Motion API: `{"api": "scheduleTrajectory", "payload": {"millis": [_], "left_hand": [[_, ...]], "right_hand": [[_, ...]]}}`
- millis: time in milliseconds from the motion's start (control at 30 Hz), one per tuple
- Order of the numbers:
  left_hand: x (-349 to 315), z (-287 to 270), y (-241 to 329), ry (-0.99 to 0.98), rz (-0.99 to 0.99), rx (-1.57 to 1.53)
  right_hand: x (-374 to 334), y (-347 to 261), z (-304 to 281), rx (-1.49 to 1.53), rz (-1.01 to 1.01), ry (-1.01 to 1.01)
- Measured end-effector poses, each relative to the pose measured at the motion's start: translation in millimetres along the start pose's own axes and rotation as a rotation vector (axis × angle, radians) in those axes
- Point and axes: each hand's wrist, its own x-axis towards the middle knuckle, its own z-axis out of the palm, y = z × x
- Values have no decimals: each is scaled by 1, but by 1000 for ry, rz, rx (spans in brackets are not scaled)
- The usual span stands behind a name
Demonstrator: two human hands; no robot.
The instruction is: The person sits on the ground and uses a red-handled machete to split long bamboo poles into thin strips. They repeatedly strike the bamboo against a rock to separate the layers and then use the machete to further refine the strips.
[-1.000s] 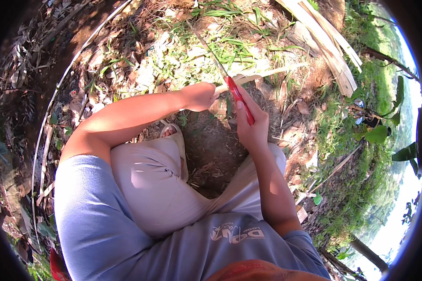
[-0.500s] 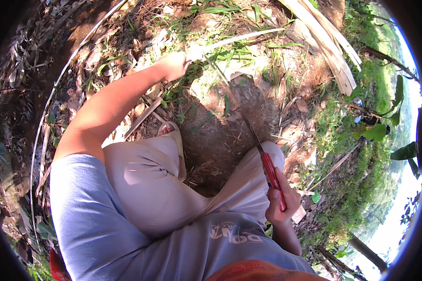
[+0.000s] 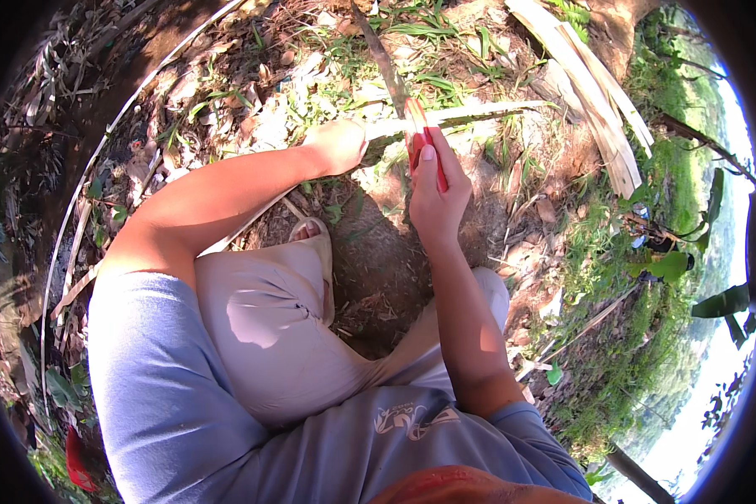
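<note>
Far out in front of me, my left hand [image 3: 338, 147] is closed round a long pale split strip [image 3: 500, 110], apparently bamboo or wood. The strip runs off to the right, narrowing at its far end. My right hand [image 3: 439, 195] grips the red handle of a knife [image 3: 417, 134], and its long dark blade points away toward the top. Just right of my left hand, knife and strip cross; whether the edge touches the strip is hard to make out. Under my left forearm shows another pale length, perhaps the same strip.
Several wide pale split pieces [image 3: 592, 92] lie at the upper right. A long thin strip [image 3: 101, 143] curves along the left. My bent legs [image 3: 269, 328] and sandalled foot [image 3: 311, 231] frame a patch of bare soil [image 3: 374, 252]. Leaf litter and grass surround it; a green slope [image 3: 638, 353] lies right.
My right hand has swung forward from beside my right knee, bringing the knife up to the strip. My left hand has shifted slightly right and nearer, still holding the strip.
</note>
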Motion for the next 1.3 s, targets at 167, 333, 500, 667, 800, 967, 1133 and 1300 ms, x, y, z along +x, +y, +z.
{"api": "scheduleTrajectory", "payload": {"millis": [167, 333, 500, 667, 800, 967, 1133, 1300], "left_hand": [[5, 0, -6, -23, 27, 6], [-1, -24, 12, 0, 99, -36], [4, -29, 10, -11, 101, -3], [16, -15, -1, -7, 66, -71], [25, -13, -8, -79, 91, 30], [71, -128, -79, 317, -157, 116], [77, -89, -103, 169, -12, 23], [45, -18, -58, -80, 156, 31]], "right_hand": [[7, 14, 17, -62, -5, 8], [2, 19, 8, -54, 6, -2], [-6, 11, 0, -123, -2, -60], [-15, 1, -6, -263, -48, -122], [-41, -12, -30, -285, -3, -126], [-185, -12, -147, -517, 326, -362], [-216, -58, -205, -429, 283, 14], [-184, -58, -205, -119, 262, 130]]}}
